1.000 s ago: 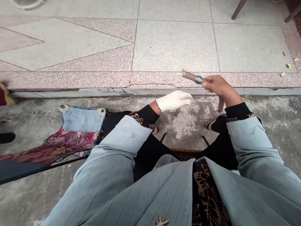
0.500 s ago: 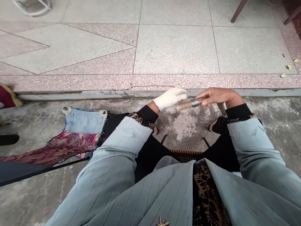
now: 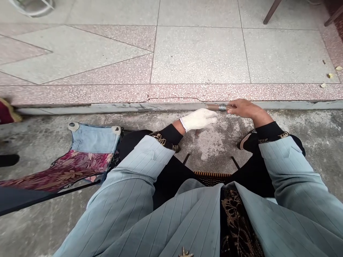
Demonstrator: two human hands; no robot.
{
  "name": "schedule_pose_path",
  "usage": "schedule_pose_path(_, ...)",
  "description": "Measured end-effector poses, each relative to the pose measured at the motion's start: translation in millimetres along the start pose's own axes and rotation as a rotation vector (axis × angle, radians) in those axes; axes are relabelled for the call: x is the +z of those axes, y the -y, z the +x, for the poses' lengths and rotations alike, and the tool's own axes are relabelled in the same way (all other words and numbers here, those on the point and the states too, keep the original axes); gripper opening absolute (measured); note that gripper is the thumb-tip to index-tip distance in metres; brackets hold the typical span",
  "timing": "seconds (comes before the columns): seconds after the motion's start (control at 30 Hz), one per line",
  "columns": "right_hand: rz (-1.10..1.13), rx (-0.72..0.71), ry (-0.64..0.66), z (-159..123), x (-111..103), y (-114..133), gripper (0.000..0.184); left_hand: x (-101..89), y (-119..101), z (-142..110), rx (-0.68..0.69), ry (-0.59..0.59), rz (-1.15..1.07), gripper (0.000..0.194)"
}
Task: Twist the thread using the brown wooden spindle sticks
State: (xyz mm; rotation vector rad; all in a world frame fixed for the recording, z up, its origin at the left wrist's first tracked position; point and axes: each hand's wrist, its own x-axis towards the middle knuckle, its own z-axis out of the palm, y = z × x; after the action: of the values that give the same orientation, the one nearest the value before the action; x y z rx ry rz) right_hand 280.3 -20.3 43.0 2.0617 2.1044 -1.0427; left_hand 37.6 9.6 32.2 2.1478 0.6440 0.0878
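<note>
My right hand (image 3: 244, 108), bare, pinches one end of a short brownish wooden stick (image 3: 212, 107) between thumb and fingers. Silvery wire (image 3: 222, 107) is wound in a thick band round the stick near my fingertips. The stick lies about level, its free end pointing left in front of the step edge. Just below that free end is my left hand (image 3: 198, 119) in a white knitted glove. Its fingers are bent and pressed together; whatever they may hold is too small or hidden to make out.
A raised tiled step (image 3: 198, 57) with a pale edge runs across ahead. At left stands a folding chair (image 3: 93, 139) with denim and red floral cloth. My feet rest on rough concrete (image 3: 211, 146). A chair leg (image 3: 272, 11) and small leaves (image 3: 330, 75) are at upper right.
The stick has moved up, towards the step, and is now nearly level instead of tilted. My gloved left hand has shifted slightly down and right, below the stick's free end.
</note>
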Motion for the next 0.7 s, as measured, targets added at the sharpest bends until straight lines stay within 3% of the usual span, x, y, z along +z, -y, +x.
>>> schedule_pose_path(0.13, 0.002, -0.142, 0.252, -3.1, 1.2, 3.1, 0.028, -5.4, 5.8, -0.9, -0.012, 0.001, -0.002, 0.027)
schedule_pose_path(0.27, 0.299, -0.330, 0.524, -9.1, 1.7, 1.4, 0.042, -8.2, 11.3, -0.7, 0.000, 0.013, -0.129, 0.030)
schedule_pose_path(0.37, 0.583, -0.362, 0.460, -11.6, 2.3, -0.6, 0.051, -6.3, 13.0, -0.1, 0.026, -0.054, -0.258, 0.031)
schedule_pose_path(0.5, 0.876, -0.347, 0.288, -9.7, 4.3, 0.8, 0.047, -0.4, 11.2, -2.9, -0.083, -0.115, -0.329, 0.030)
schedule_pose_path(0.7, 1.003, -0.243, 0.105, -4.7, 10.4, 0.7, 0.041, 9.0, 9.9, -7.7, -0.095, -0.102, -0.144, 0.033)
